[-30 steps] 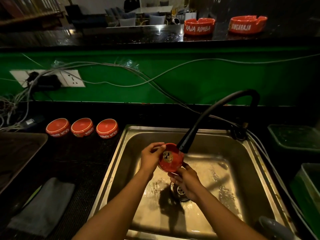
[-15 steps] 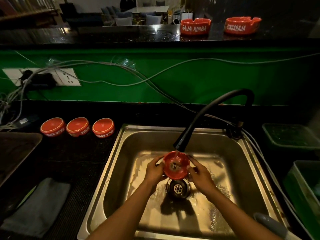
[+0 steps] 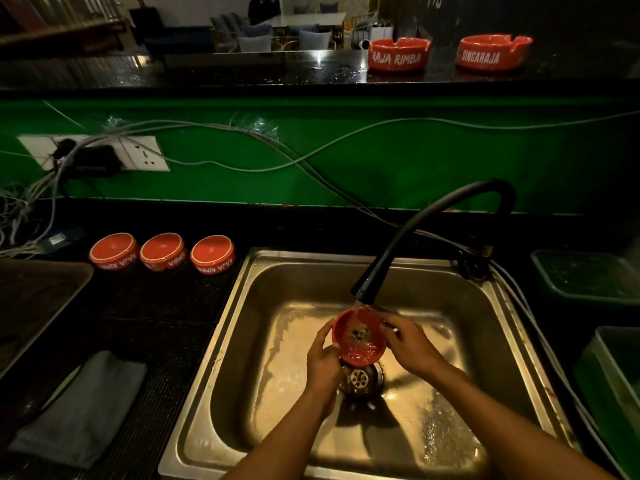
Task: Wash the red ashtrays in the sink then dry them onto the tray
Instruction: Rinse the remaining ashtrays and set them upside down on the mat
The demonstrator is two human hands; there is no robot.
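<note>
two hands hold one red ashtray [image 3: 359, 336] over the sink [image 3: 512, 327], just above the drain [image 3: 360, 377]. the left hand [image 3: 323, 362] clamps its near-left rim, thumb on the edge; the right hand [image 3: 407, 341] grips the right rim with fingers curled round it. the ashtray tilts open side up toward the camera, and water from the black tap [image 3: 433, 230] runs into its bowl, where dark bits sit. three more ashtrays [image 3: 162, 251] stand upside down in a row on the worktop [image 3: 149, 306] left of the sink, near the far wall. two larger ashtrays [image 3: 398, 53] sit on the far ledge [image 3: 207, 71], well apart from the sink. a grey cloth [image 3: 83, 410] lies on the near-left worktop. the tray [image 3: 31, 299] lies at the left edge, just beyond the cloth. cables [image 3: 242, 143] trail across the green wall.
</note>
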